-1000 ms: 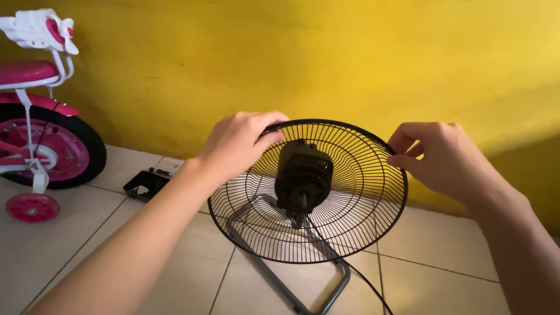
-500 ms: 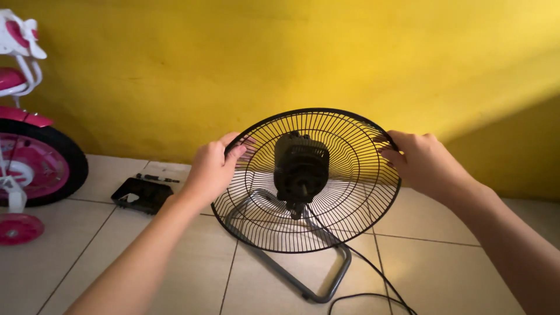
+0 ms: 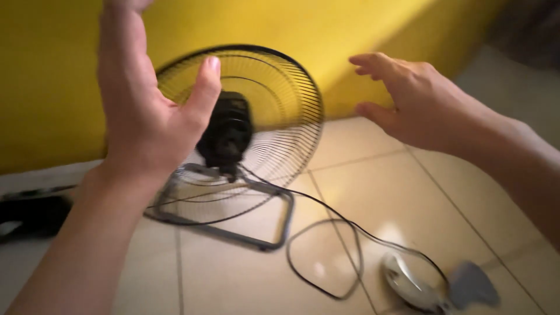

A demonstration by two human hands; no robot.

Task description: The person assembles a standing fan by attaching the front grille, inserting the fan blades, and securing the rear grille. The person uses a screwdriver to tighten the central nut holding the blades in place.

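Observation:
A black wire fan guard (image 3: 280, 87) with a black motor (image 3: 227, 131) at its centre stands on a grey tubular floor stand (image 3: 274, 227) against the yellow wall. My left hand (image 3: 149, 102) is raised in front of the guard's left side, palm open, fingers apart, holding nothing. My right hand (image 3: 411, 102) hovers to the right of the guard, fingers spread, clear of the rim. The picture is blurred by motion.
A black power cord (image 3: 326, 256) loops over the cream floor tiles to the right of the stand. Grey fan blades (image 3: 437, 283) lie on the floor at the lower right. A dark flat object (image 3: 29, 213) sits at the far left.
Both hands have let go of the guard's rim and lifted away, open. The view has swung right and closer; the bicycle is out of sight and the fan blades have come into view.

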